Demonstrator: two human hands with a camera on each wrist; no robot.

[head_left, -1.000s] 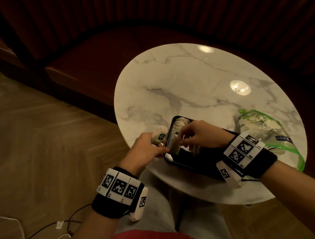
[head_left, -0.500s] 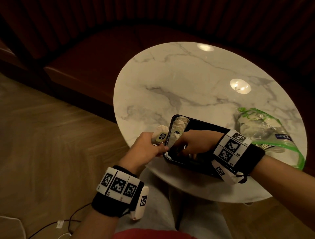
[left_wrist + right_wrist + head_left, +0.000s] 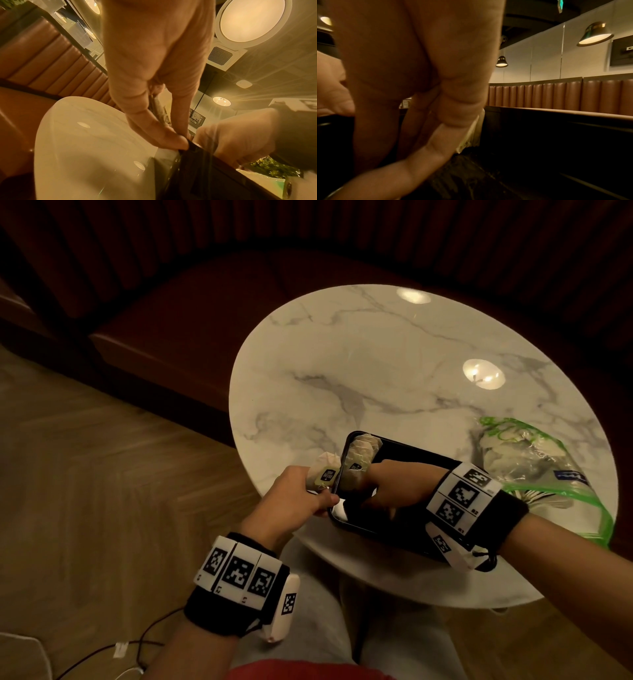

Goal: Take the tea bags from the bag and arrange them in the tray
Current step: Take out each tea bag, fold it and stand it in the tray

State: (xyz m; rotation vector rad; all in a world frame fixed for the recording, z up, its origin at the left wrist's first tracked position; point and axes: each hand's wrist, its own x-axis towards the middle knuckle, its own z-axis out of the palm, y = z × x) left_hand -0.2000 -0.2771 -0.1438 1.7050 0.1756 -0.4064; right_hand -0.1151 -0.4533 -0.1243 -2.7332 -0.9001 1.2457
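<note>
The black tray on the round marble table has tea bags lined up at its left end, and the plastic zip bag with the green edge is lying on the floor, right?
Not quite. The plastic zip bag with the green edge lies on the round marble table, to the right of the black tray, not on the floor. The head view shows this. The tea bags are indeed lined up at the tray's left end.
</note>
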